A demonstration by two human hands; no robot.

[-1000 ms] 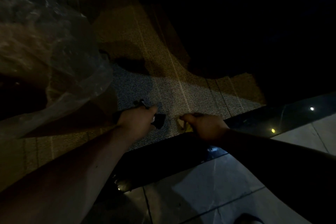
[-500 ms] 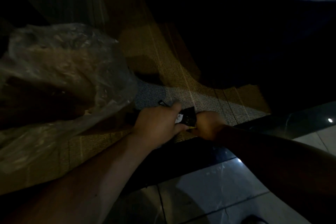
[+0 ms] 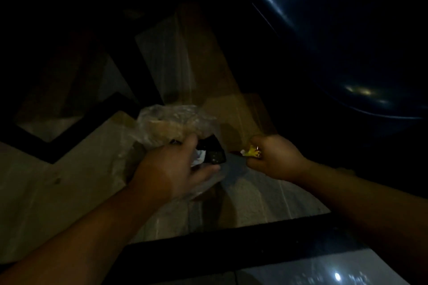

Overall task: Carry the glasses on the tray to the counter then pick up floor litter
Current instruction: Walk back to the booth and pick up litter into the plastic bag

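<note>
Dimly lit: left hand (image 3: 172, 169) grips clear plastic bag (image 3: 171, 122) plus black wrapper (image 3: 212, 151); right hand (image 3: 275, 157) closed around yellow wrapper (image 3: 252, 152), above carpet (image 3: 254, 199). Print on both wrappers unreadable.

Dim patterned carpet (image 3: 58, 192), glossy tiles (image 3: 324, 273)

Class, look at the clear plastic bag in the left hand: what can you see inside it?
Through the plastic bag a pale brownish mass shows, too dim and blurred to identify. The left hand, also gripping a black wrapper, covers the bag's lower part.
</note>
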